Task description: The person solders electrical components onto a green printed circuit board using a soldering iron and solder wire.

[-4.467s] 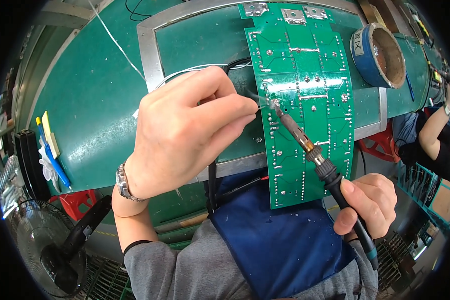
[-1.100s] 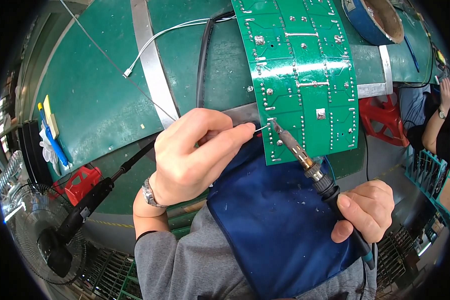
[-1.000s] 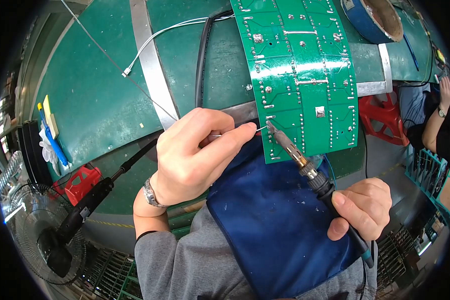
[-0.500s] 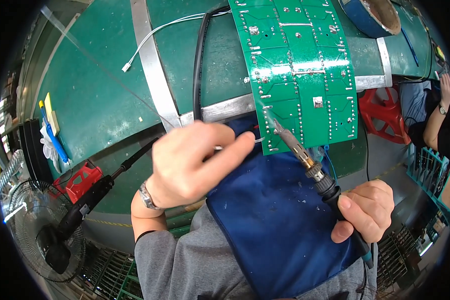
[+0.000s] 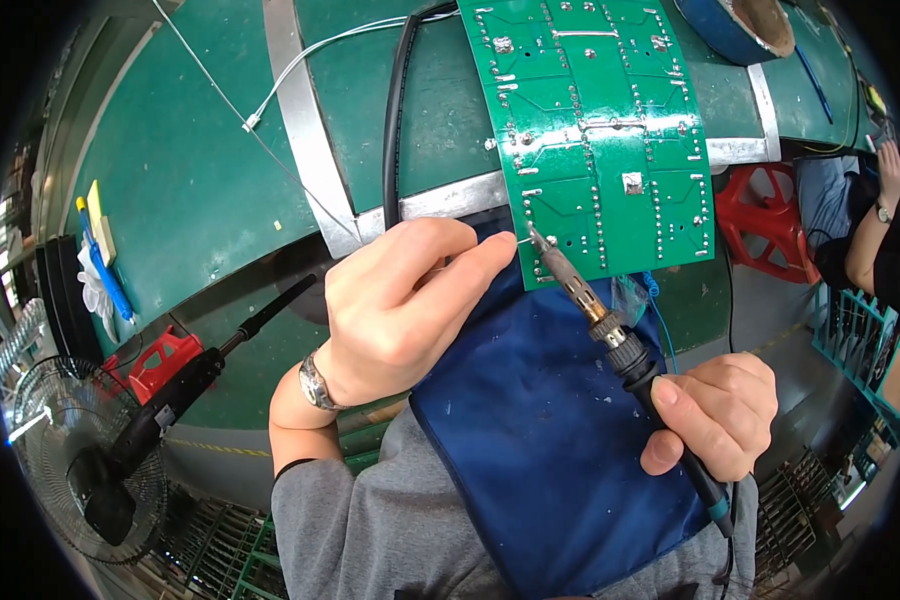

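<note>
Looking down at a green circuit board jutting past the front edge of the worktop, over a blue apron. Pointing a soldering iron at the board's left side, near its close end. Wrapping the grip of the right hand snugly around its handle. Pinching a thin wire tightly between the fingertips of the left hand, just beside the iron's tip. Showing a black cable left of the board, a red stool right.
</note>
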The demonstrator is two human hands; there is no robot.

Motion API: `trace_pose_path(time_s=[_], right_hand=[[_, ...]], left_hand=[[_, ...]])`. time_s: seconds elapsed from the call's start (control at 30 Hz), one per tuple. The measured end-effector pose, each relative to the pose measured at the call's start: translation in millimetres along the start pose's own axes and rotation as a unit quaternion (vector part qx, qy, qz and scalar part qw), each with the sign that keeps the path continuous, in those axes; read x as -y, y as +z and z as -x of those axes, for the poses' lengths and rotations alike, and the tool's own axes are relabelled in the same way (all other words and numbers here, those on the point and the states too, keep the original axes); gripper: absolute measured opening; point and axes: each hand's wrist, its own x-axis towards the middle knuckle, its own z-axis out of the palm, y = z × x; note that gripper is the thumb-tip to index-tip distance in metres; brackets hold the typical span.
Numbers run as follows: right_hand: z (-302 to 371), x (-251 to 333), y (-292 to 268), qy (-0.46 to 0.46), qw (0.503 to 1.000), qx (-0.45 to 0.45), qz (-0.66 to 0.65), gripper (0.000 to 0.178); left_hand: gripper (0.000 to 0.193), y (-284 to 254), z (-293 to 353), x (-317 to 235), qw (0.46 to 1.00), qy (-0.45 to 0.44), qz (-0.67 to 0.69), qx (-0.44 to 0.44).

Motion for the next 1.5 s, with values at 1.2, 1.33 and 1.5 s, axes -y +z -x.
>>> trace_pose_path(time_s=[1.2,1.33,1.5], right_hand=[[14,-38,-28,0.079,0.973,-0.156,0.148,0.026],[-19,-78,-18,0.3,0.885,-0.303,0.186,0.025],[-34,-127,-25,0.226,0.91,-0.229,0.261,0.023]], left_hand=[[0.008,-19,-88,62,0.993,-0.007,-0.061,-0.103],[0.014,-4,-146,84,0.985,0.042,-0.075,-0.147],[0.018,12,-170,134,0.997,-0.065,-0.016,-0.027]])
